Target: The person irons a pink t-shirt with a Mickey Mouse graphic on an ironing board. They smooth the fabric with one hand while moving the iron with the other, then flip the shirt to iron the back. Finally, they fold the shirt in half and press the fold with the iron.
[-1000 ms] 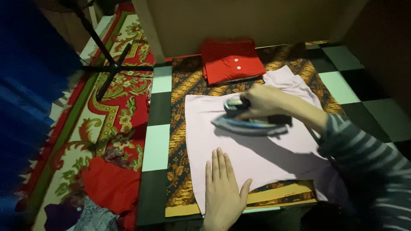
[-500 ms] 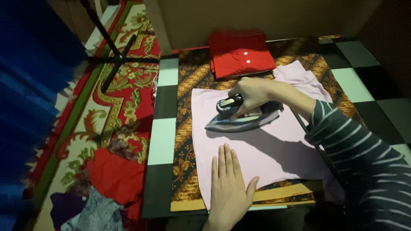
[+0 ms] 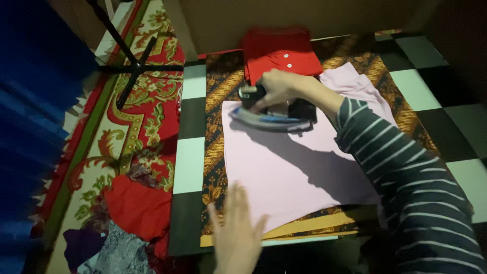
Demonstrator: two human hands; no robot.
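Iron pushed to the far left corner of the pale pink garment; left hand slid off toward the near edge

The right hand (image 3: 274, 86) stays clamped around the handle of the dark, blue-soled electric iron (image 3: 271, 114), which has travelled from the middle of the flat pale pink cotton garment (image 3: 294, 167) up to its far left corner, just beside the folded red buttoned shirt (image 3: 281, 56). The left hand (image 3: 236, 233), open with fingers spread and gripping nothing, has moved off the pink cloth's middle to the near left corner, over the edge of the brown and gold batik cloth (image 3: 215, 122) spread on the chequered floor (image 3: 190, 132). Judging by this, the middle stretch looks pressed and the stroke is finishing at the far edge.
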